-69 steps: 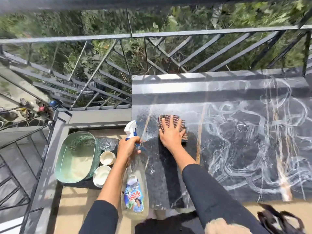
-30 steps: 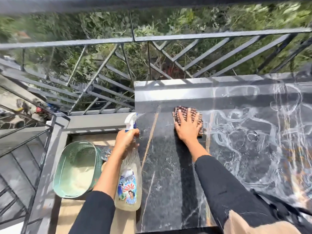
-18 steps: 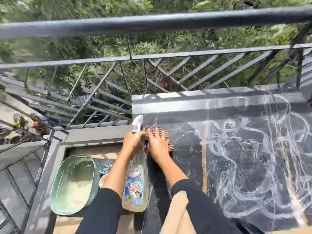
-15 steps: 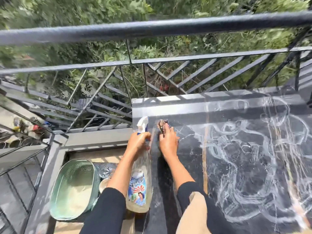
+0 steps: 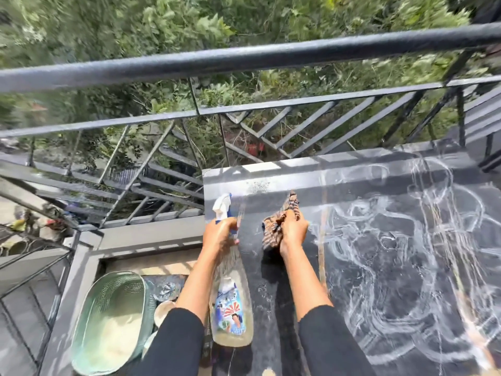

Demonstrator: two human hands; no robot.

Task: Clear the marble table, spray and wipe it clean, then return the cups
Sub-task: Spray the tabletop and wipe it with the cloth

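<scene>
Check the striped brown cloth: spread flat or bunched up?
Bunched. The right hand grips the striped brown cloth in a wad, one corner sticking up.

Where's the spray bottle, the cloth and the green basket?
Spray bottle [image 5: 230, 313], head view, on its picture label.
Cloth [image 5: 269, 234], head view, on the bunched striped part beside the fingers.
Basket [image 5: 119, 291], head view, on its inner mesh wall.

Dark marble counter [image 5: 276, 308], its right part smeared with white swirls [image 5: 393, 280]. A bunched striped cloth [image 5: 272, 234] rests near its left edge.
</scene>
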